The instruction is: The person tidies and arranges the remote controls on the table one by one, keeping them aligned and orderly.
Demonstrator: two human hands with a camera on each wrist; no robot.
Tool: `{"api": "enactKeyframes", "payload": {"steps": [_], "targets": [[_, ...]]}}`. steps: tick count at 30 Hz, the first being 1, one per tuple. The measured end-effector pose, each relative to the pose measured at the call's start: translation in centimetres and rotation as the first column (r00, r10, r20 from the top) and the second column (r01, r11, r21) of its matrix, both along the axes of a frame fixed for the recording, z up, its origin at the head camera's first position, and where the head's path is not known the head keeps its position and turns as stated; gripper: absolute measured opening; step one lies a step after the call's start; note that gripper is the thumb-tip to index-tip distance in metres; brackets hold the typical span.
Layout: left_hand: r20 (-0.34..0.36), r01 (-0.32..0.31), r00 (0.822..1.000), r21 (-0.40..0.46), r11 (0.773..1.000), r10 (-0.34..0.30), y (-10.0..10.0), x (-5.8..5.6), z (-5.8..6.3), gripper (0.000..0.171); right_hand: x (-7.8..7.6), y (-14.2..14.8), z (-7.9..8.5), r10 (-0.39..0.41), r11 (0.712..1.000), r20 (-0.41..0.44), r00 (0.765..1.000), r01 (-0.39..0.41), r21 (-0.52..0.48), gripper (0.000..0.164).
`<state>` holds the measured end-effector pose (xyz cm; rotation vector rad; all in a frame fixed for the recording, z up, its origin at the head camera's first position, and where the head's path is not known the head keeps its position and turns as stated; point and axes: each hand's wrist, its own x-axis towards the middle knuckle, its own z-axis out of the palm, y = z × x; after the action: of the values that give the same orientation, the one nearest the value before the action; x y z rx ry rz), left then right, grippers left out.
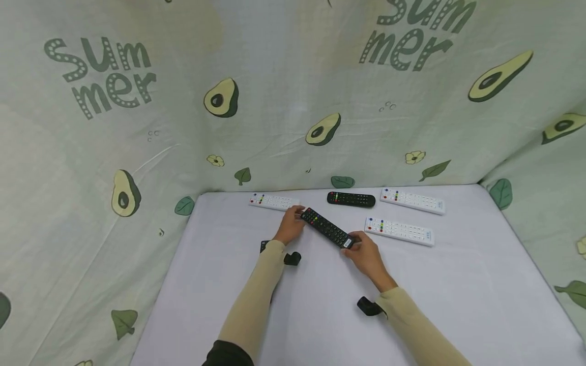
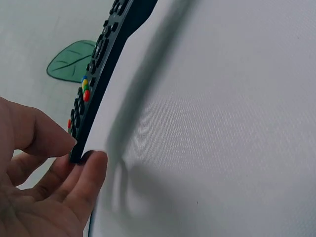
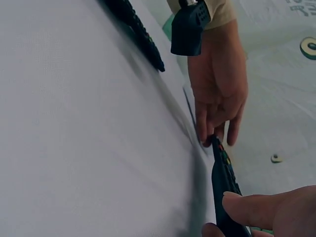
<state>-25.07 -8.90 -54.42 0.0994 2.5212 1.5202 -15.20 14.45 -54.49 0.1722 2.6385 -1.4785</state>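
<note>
Both hands hold one black remote control [image 1: 327, 227] tilted above the table, buttons up. My left hand [image 1: 290, 225] pinches its far-left end, the one with the red button, between thumb and fingers; the left wrist view shows the thumb [image 2: 52, 138] at the button side. At the opposite end, with a pale label, my right hand [image 1: 366, 255] grips it, thumb [image 3: 256, 210] along the edge. The remote's shadow falls on the white cloth. A white remote [image 1: 270, 201] lies just behind my left hand, and another white remote [image 1: 399, 232] lies right of my right hand.
Along the table's back edge lie a second black remote [image 1: 351, 199] and a further white remote [image 1: 412, 201]. Another black remote [image 1: 264, 246] is mostly hidden beneath my left forearm. Black wrist cameras [image 1: 370, 306] stick out from both sleeves. A printed curtain [image 1: 274, 61] hangs behind the table.
</note>
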Motion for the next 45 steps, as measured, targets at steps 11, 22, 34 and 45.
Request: {"api": "enactKeyframes", "payload": {"steps": [11,22,34,45], "targets": [[0.033,-0.008,0.999,-0.034,0.999,0.009,-1.1,0.3,0.2,0.041,1.7,-0.6,-0.3,0.032,0.998,0.026,0.999,-0.03,-0.057,0.055],[0.063,-0.008,0.998,-0.021,1.0,0.009,-2.3,0.8,0.5,0.028,3.4,-1.7,0.4,0.057,0.991,0.035,0.998,-0.052,-0.12,0.051],[0.062,0.023,0.998,-0.053,0.998,-0.02,-3.8,1.7,0.6,0.023,4.9,-2.9,0.4,0.113,0.973,0.071,0.991,-0.095,-0.212,0.045],[0.055,0.069,0.996,-0.102,0.992,-0.064,-4.7,2.1,0.6,0.022,6.4,-4.7,0.2,0.186,0.951,0.098,0.978,-0.154,-0.269,0.049]]}}
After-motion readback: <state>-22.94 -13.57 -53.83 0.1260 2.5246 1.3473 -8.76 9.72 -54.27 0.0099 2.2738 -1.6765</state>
